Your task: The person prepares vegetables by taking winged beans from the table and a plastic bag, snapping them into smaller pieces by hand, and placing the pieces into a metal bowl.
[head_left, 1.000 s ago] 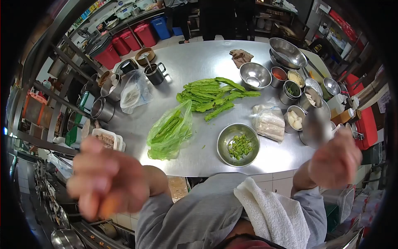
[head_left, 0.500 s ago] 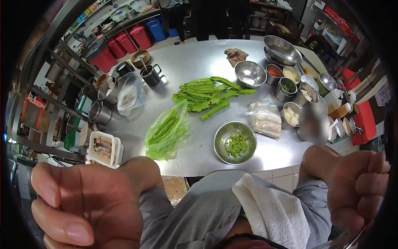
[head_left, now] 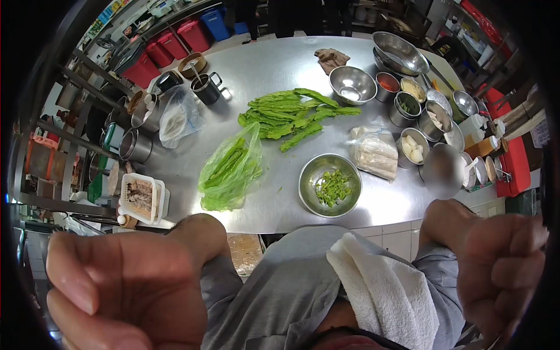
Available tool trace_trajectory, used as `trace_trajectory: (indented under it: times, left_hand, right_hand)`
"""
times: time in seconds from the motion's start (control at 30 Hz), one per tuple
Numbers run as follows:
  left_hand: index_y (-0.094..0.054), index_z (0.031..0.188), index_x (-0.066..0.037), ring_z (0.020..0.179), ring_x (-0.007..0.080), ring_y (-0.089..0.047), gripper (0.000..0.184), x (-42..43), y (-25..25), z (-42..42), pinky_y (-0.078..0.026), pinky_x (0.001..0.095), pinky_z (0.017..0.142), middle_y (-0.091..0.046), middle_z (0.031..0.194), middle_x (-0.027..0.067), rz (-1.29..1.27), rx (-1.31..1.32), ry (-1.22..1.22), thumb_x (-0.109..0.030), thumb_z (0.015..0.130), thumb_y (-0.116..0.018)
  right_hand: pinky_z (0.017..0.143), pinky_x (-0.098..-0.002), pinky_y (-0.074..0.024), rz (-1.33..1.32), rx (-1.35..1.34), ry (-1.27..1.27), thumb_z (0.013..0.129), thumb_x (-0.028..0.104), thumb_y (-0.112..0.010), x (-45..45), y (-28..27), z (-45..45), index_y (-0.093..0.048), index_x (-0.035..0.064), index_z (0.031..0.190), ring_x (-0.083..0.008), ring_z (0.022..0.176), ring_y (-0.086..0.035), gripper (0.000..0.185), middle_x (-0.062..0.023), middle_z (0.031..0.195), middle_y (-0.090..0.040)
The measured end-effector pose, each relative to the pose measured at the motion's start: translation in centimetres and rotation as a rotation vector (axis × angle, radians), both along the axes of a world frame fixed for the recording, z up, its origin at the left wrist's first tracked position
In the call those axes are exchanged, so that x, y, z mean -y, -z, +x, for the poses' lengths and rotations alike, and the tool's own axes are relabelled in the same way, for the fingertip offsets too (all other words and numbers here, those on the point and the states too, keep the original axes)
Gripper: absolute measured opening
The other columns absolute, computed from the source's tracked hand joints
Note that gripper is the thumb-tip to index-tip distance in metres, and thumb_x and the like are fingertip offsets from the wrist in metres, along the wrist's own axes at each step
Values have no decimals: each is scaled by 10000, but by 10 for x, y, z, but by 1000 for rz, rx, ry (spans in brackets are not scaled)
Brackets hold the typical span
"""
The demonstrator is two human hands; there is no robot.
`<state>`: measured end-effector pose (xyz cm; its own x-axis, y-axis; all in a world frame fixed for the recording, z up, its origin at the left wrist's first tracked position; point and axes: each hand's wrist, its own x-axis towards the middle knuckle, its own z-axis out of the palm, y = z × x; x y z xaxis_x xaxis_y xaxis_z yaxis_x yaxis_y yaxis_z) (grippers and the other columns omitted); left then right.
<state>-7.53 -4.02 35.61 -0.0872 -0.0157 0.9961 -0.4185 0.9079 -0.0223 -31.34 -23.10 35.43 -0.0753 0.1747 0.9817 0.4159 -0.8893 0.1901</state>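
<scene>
Handling looks paused: left hand (head_left: pixel 131 271) open and empty, right hand (head_left: pixel 499 265) curled, its closure unclear. The round steel bowl (head_left: pixel 310 172) of green pieces (head_left: pixel 332 188) sits by the steel table (head_left: pixel 277 205)'s near edge; reaching it calls for extending forward.

No readable text; dark marks on pale sheet (head_left: pixel 539 135) at right, too small to read.

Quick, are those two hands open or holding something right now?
Left hand: open, palm showing, fingers loosely bent, nothing seen in it.
Right hand: fingers curled, nothing seen in it; whether fully closed, can't tell.
</scene>
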Motion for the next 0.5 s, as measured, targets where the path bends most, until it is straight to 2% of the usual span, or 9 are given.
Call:
trace_trajectory:
  times: [0.07, 0.13, 0.17, 0.2, 0.27, 0.33, 0.4, 0.43, 0.5]
  left_hand:
    - [-623, 909, -176, 773, 83, -485, 114, 3, 13, -4, -310, 364, 899, -526, 796, -92, -69, -175, -239, -283, 881, -598]
    - [-633, 1052, -164, 811, 128, -494, 240, 16, 31, -3, -337, 389, 876, -537, 893, -72, -47, -275, -362, -329, 880, -619]
    - [-611, 1110, -112, 787, 160, -499, 297, 20, 49, 19, -385, 377, 788, -534, 937, -19, 26, -170, -340, -326, 904, -592]
    - [-603, 1084, -59, 789, 176, -514, 268, 29, 76, 21, -423, 395, 735, -548, 942, 41, 77, -288, -420, -249, 897, -580]
    - [-620, 1044, -15, 795, 200, -551, 278, 38, 126, 23, -462, 342, 726, -602, 871, 103, 458, -450, -494, 30, 770, -603]
    - [-643, 1018, -14, 746, 161, -567, 213, 42, 182, 29, -457, 271, 695, -603, 827, 81, 956, -427, -622, -22, 805, -650]
    - [-641, 1031, -32, 796, 217, -585, 227, 36, 241, 30, -462, 308, 720, -606, 886, 108, 1331, -391, -683, -67, 808, -666]
    - [-641, 1031, -32, 796, 217, -585, 227, 30, 270, 31, -462, 308, 720, -606, 886, 108, 1332, -397, -691, -67, 808, -666]
    - [-637, 1034, -36, 879, 290, -574, 247, 19, 315, 36, -455, 360, 768, -597, 948, 130, 1153, -152, -1037, -90, 796, -679]
  right_hand:
    - [709, -253, -450, 185, -93, -12, 886, 116, -588, 8, 5, 13, -624, 82, 1050, -101, 749, -537, 172, -4, 867, -589]
    - [705, -240, -455, 516, -308, 18, 881, 107, -599, 23, 23, 42, -633, 69, 1069, -100, 760, -550, 195, -10, 876, -603]
    - [702, -234, -457, 687, -455, 28, 879, 103, -605, 37, 40, 63, -637, 62, 1079, -100, 766, -556, 207, -12, 881, -610]
    - [700, -227, -459, 812, -603, 35, 876, 98, -610, 51, 62, 86, -642, 55, 1088, -100, 771, -563, 218, -15, 885, -617]
    - [702, -291, -470, 787, -886, 118, 869, 144, -612, 97, 138, 143, -660, 14, 997, -170, 782, -602, 188, -90, 837, -615]
    - [792, -425, -469, 629, -1281, 298, 839, 162, -605, 133, 212, 174, -655, 13, 973, -333, 908, -605, 206, -170, 907, -621]
    - [856, -436, -469, 626, -1552, 469, 822, 165, -610, 154, 273, 190, -642, 25, 1020, -330, 1009, -590, 245, -174, 1001, -608]
    - [856, -436, -469, 620, -1556, 460, 822, 165, -610, 158, 294, 192, -642, 25, 1020, -330, 1009, -590, 245, -174, 1001, -608]
    - [909, -429, -466, 603, -1596, 646, 804, 170, -622, 163, 319, 202, -626, 37, 1070, -332, 1082, -563, 297, -175, 1115, -580]
